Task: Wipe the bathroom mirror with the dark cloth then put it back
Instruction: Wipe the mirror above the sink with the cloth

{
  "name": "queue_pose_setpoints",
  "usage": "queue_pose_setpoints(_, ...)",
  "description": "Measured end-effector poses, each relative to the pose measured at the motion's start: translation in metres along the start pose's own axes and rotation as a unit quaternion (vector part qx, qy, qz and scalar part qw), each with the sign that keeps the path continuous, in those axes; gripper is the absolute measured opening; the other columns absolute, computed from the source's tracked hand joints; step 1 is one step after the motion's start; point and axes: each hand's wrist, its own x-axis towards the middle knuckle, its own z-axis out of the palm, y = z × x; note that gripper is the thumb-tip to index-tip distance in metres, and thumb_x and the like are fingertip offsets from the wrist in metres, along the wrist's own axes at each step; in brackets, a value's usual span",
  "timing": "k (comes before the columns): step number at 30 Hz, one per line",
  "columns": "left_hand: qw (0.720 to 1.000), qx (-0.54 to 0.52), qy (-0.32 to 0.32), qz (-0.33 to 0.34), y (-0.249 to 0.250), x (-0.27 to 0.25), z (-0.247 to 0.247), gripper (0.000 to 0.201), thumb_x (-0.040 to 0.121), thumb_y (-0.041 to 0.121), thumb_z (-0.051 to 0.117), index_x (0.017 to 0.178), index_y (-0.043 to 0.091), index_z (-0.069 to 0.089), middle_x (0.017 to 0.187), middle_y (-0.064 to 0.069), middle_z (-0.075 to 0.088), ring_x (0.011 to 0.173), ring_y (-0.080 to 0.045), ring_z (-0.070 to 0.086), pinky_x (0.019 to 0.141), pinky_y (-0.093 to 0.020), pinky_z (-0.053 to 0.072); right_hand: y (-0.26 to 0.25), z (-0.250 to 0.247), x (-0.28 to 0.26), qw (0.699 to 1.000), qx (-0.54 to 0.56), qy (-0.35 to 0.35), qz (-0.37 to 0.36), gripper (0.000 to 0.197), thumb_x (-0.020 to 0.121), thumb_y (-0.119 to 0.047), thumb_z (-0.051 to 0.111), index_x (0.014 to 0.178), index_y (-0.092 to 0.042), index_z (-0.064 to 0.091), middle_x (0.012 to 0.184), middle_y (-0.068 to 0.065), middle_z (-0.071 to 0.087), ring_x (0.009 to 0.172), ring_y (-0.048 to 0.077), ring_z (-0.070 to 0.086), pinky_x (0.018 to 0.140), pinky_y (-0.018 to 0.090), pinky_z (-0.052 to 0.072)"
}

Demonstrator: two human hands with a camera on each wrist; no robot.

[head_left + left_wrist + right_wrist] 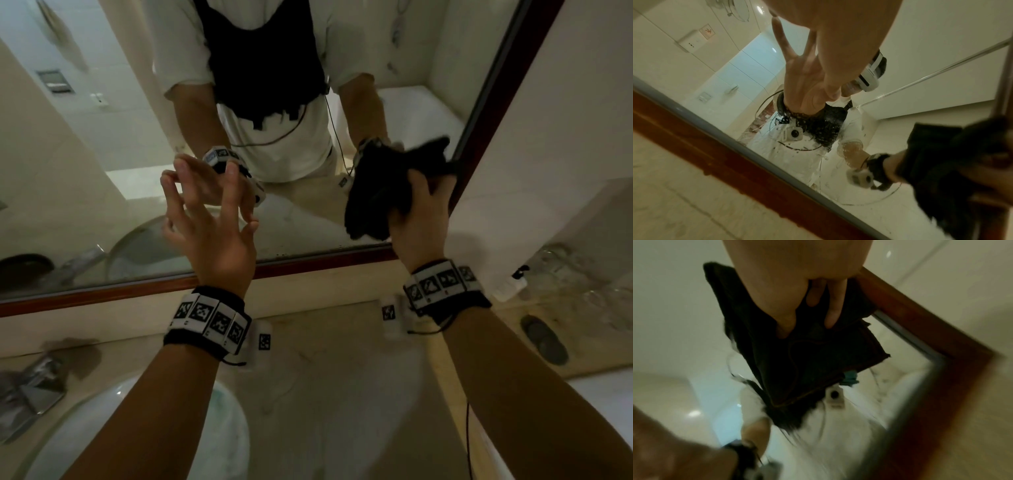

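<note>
The bathroom mirror has a red-brown wooden frame. My right hand grips a bunched dark cloth and holds it against the glass near the mirror's lower right corner. In the right wrist view, my right hand has its fingers on the dark cloth, which hangs below them beside the frame. My left hand is spread, fingertips at the glass, holding nothing. The left wrist view shows my left hand over its reflection, with the cloth at the right.
Below the mirror runs a pale stone counter with a white basin and chrome tap at the left. Clear glasses and a dark oval dish stand at the right. A wall borders the mirror's right side.
</note>
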Motion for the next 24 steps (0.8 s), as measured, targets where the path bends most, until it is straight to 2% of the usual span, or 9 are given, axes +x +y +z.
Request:
queue_pose_setpoints(3,1.0,0.001,-0.002,-0.002,-0.001,0.0,0.001,0.07,0.092,0.062,0.031,0.155,0.034,0.019,0.156,-0.026,0.003,0.148,-0.043,0.002,0.116,-0.05,0.007,-0.029,-0.019,0.038,0.998,-0.001,0.041,-0.049,0.052,0.08,-0.018,0.068,0.128,-0.018,0.05,0.133,0.022,0.041,0.111,0.034,0.053,0.078,0.031,0.047)
queue_pose_setpoints(7,1.0,0.0,0.003,0.002,0.0,0.0,0.0,0.069,0.093,0.062,0.03,0.155,0.034,0.02,0.156,-0.025,0.003,0.147,-0.043,0.005,0.116,-0.049,0.009,-0.037,-0.026,0.05,0.996,0.0,0.045,-0.075,0.052,0.08,-0.025,0.065,0.126,-0.027,0.041,0.131,0.021,0.042,0.112,0.031,0.052,0.075,0.03,0.046)
queue_pose_setpoints(10,1.0,-0.002,-0.001,-0.001,0.0,0.0,-0.002,0.068,0.093,0.061,0.033,0.155,0.035,0.019,0.156,-0.022,0.001,0.147,-0.043,0.004,0.116,-0.051,0.01,-0.026,-0.021,0.039,0.997,-0.01,0.032,-0.067,0.053,0.08,-0.021,0.065,0.128,-0.023,0.044,0.132,0.022,0.042,0.112,0.034,0.052,0.075,0.034,0.049)
queue_pose_setpoints(14,1.0,0.003,-0.006,-0.006,0.001,0.0,-0.004,0.07,0.092,0.059,0.036,0.155,0.035,0.019,0.157,-0.024,0.003,0.148,-0.041,0.004,0.114,-0.052,0.013,0.004,-0.004,0.001,0.999,-0.035,-0.02,-0.02,0.052,0.08,-0.013,0.069,0.129,-0.015,0.051,0.137,0.02,0.04,0.109,0.035,0.055,0.081,0.038,0.053)
queue_pose_setpoints(18,1.0,-0.004,-0.012,-0.005,0.0,0.0,-0.003,0.069,0.093,0.056,0.041,0.155,0.034,0.019,0.156,-0.02,-0.002,0.147,-0.044,0.003,0.115,-0.055,0.013,0.025,0.015,-0.031,0.998,-0.037,-0.051,0.022,0.049,0.079,-0.011,0.07,0.125,-0.013,0.054,0.131,0.021,0.042,0.099,0.04,0.058,0.072,0.044,0.059)
queue_pose_setpoints(21,1.0,-0.001,-0.026,-0.008,0.0,-0.001,-0.003,0.067,0.095,0.057,0.04,0.155,0.035,0.018,0.156,-0.019,-0.005,0.147,-0.043,0.0,0.115,-0.055,0.013,0.02,0.028,-0.042,0.997,-0.029,-0.057,0.037,0.047,0.079,-0.011,0.072,0.124,-0.01,0.057,0.13,0.025,0.043,0.099,0.043,0.059,0.072,0.043,0.058)
queue_pose_setpoints(24,0.999,-0.002,-0.035,-0.015,0.0,-0.001,-0.004,0.068,0.095,0.057,0.042,0.155,0.036,0.017,0.157,-0.017,-0.006,0.148,-0.042,-0.001,0.115,-0.057,0.014,-0.006,0.052,-0.056,0.996,-0.023,-0.09,-0.002,0.048,0.079,-0.017,0.072,0.125,-0.014,0.057,0.133,0.025,0.043,0.101,0.046,0.06,0.073,0.044,0.059)
